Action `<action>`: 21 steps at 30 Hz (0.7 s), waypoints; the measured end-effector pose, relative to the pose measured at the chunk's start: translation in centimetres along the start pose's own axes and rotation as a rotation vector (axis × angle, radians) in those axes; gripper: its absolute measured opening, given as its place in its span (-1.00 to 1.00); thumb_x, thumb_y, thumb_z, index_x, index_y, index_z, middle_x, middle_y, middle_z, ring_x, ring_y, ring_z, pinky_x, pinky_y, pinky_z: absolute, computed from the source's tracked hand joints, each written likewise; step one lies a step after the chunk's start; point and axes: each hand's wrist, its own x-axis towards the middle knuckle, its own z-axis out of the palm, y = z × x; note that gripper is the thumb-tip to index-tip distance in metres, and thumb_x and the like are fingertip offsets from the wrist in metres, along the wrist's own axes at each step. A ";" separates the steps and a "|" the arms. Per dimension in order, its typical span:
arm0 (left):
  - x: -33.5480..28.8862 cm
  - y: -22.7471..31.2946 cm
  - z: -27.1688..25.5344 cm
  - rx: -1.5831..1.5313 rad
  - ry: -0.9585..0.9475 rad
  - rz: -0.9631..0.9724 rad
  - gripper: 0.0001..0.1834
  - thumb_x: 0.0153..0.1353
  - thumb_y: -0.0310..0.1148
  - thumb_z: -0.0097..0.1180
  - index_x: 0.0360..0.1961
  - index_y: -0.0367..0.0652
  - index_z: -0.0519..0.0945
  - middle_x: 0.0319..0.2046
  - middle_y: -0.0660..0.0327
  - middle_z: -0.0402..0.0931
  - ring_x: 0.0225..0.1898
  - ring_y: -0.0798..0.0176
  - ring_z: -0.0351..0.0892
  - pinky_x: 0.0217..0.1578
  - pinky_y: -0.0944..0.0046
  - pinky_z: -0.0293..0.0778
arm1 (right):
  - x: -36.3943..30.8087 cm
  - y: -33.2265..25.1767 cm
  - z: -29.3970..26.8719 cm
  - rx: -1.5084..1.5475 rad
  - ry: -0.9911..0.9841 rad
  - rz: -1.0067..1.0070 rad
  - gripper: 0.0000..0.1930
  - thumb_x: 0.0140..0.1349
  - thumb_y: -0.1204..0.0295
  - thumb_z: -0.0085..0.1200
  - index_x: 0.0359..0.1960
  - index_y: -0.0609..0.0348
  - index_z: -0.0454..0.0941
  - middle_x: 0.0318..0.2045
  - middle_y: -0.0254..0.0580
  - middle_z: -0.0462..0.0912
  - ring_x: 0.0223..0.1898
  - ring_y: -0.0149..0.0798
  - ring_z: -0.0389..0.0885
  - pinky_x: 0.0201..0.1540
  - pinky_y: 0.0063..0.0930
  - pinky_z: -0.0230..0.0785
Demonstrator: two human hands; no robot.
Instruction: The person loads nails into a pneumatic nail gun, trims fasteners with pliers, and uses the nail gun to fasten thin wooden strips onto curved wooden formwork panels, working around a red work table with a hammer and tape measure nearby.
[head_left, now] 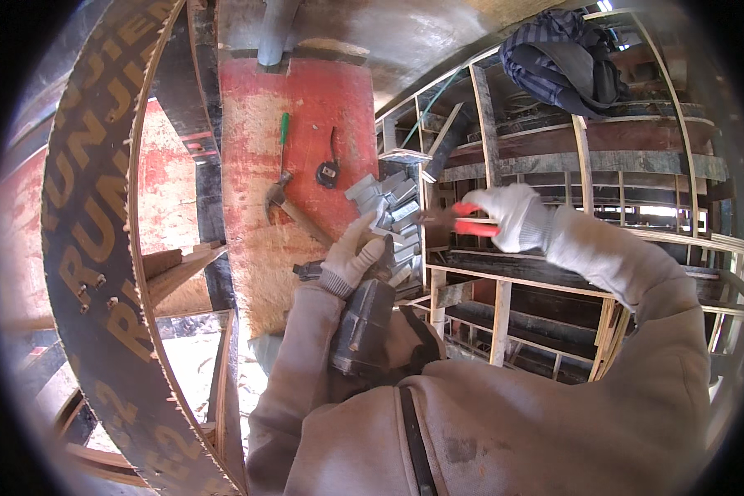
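Note:
My right hand [511, 217], in a white knit glove, grips pliers [476, 218] with red handles. Their dark jaws are blurred and point left toward a pile of grey metal pieces [403, 217]. My left hand [354, 258], gloved too, reaches into the pile's left side, its fingers closed about one metal piece; the grip is partly hidden. Left of that hand lies a hammer [304, 219] with a wooden handle. Beyond it are a green-handled screwdriver [284, 132] and a black tape measure [328, 173].
These tools lie on a worn red board [252, 149]. A black boxy object [362, 329] sits close to my left forearm. At left a curved dark plywood panel [87, 231] rises. Timber framing [504, 318] with gaps spreads to the right, and dark striped clothing [562, 62] hangs at far right.

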 end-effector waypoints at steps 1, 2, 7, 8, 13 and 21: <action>0.0 -0.1 0.0 -0.009 0.021 0.070 -0.39 0.43 -0.07 0.19 0.37 -0.19 0.43 0.00 0.24 0.56 0.02 0.35 0.50 0.08 0.33 0.45 | 0.6 -0.7 0.9 -0.058 0.018 -0.041 -0.23 0.06 0.30 0.37 0.36 -0.36 0.31 -0.01 -0.23 0.70 -0.16 -0.09 0.76 -0.07 -0.22 0.62; 0.1 -0.2 0.1 -0.060 0.028 0.012 -0.54 0.45 -0.10 0.17 0.19 -0.19 0.58 -0.10 0.28 0.62 -0.08 0.41 0.53 0.02 0.37 0.47 | 1.1 -1.3 1.6 -0.112 0.024 -0.055 -0.19 0.06 0.24 0.37 0.39 -0.38 0.27 0.06 -0.23 0.66 -0.14 -0.10 0.76 -0.07 -0.21 0.62; 0.5 -1.1 0.1 -0.054 0.155 -0.222 -0.69 0.49 -0.17 0.12 -0.04 -0.22 0.65 -0.27 0.31 0.68 -0.24 0.44 0.59 -0.12 0.41 0.54 | 3.1 -0.9 4.0 0.023 0.018 -0.122 -0.14 0.14 0.20 0.30 0.48 -0.31 0.13 0.13 -0.12 0.58 0.04 -0.06 0.70 0.06 -0.11 0.56; 0.7 -1.3 0.1 0.035 0.171 -0.223 -0.70 0.50 -0.19 0.11 -0.06 -0.23 0.65 -0.28 0.29 0.69 -0.25 0.44 0.61 -0.13 0.41 0.55 | 3.6 -0.7 4.8 0.038 0.042 -0.129 -0.13 0.14 0.21 0.28 0.50 -0.28 0.11 0.15 -0.11 0.56 0.04 -0.05 0.69 0.05 -0.11 0.56; 1.3 -0.9 0.6 -0.020 0.351 -0.114 -0.71 0.54 -0.25 0.01 -0.15 -0.30 0.57 -0.27 0.09 0.71 -0.23 0.26 0.72 -0.13 0.25 0.66 | 8.4 1.4 9.3 0.240 0.079 -0.043 -0.17 0.13 0.31 0.23 0.47 -0.12 0.15 0.13 0.05 0.60 -0.08 0.02 0.73 0.04 -0.08 0.56; -0.2 2.2 1.3 -0.243 0.450 -0.218 -0.78 0.54 -0.24 -0.02 -0.09 -0.19 0.43 -0.31 0.00 0.72 -0.37 0.18 0.74 -0.32 0.22 0.69 | 23.1 -9.3 13.6 1.150 0.041 0.199 -0.41 0.09 0.14 0.35 0.14 0.16 0.61 -0.15 0.00 0.74 -0.17 -0.18 0.71 -0.05 -0.28 0.51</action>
